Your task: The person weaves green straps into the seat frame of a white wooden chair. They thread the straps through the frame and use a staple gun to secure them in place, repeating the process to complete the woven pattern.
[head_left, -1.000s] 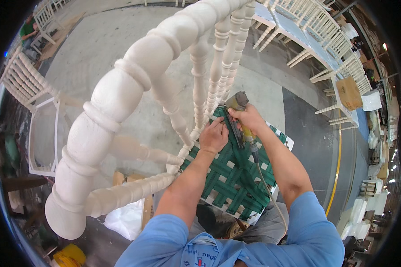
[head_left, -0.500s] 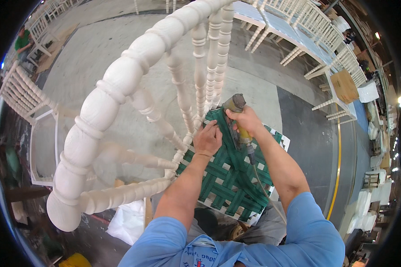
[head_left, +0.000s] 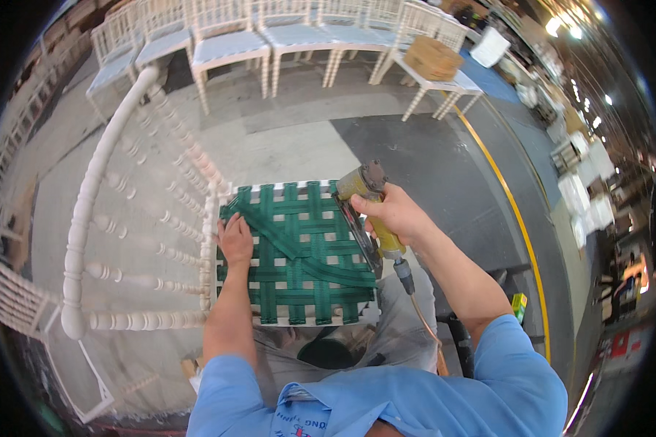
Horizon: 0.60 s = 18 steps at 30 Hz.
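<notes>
A white chair lies before me with its seat frame (head_left: 368, 315) facing up and its turned-spindle back (head_left: 98, 175) standing on the left. Woven green webbing (head_left: 302, 291) covers the seat. My left hand (head_left: 235, 244) is at the seat's far left corner, fingers bent and pressed on a loose green webbing strap (head_left: 273, 234) that runs slantwise over the weave. My right hand (head_left: 397, 215) grips a yellow staple gun (head_left: 386, 233), held over the seat's right side, apart from the left hand. A hose (head_left: 423, 317) trails from the gun's handle.
A row of white chairs (head_left: 229, 47) with pale seats stands at the back. A cardboard box (head_left: 434, 58) rests on a white chair at the back right. More white chair parts (head_left: 22, 298) are on the left. A yellow line (head_left: 506, 193) runs along the floor.
The chair has turned and now lies squarer before me, with its back farther left. My right hand has carried the staple gun away from the corner, to the right. My left hand remains on the webbing.
</notes>
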{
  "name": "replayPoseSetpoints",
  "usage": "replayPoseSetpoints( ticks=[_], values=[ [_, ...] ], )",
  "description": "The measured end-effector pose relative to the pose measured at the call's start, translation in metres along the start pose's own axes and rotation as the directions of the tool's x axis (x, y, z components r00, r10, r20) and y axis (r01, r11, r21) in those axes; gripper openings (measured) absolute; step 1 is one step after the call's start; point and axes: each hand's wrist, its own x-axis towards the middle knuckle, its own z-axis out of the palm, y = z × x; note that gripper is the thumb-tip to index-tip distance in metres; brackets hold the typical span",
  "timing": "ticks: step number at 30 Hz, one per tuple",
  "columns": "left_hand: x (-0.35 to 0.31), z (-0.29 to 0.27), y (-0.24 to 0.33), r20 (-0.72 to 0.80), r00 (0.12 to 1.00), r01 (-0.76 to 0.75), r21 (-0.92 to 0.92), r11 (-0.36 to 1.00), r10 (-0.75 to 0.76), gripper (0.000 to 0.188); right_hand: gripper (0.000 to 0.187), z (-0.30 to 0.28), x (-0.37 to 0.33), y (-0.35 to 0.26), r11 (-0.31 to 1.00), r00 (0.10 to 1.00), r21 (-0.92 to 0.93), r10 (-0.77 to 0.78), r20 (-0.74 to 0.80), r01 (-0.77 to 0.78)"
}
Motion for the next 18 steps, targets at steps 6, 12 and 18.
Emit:
replayPoseSetpoints(
  ticks=[6,12,18],
  values=[
    [-0.089,-0.051,0.121,0.512,0.856,0.310,-0.620,0.721,0.072,0.054,0.053,-0.036,-0.081,0.030,0.949,0.998,0.312,-0.056,0.006,0.051],
    [-0.170,-0.166,0.275,0.870,0.418,0.905,-0.375,-0.200,0.263,0.058,0.061,-0.048,-0.104,0.132,0.877,0.994,0.475,-0.028,-0.106,0.075],
    [-0.201,-0.219,0.294,0.910,0.323,0.945,-0.295,-0.141,0.260,0.031,0.077,-0.012,-0.111,0.219,0.511,0.995,0.857,-0.031,0.091,-0.062]
  ],
)
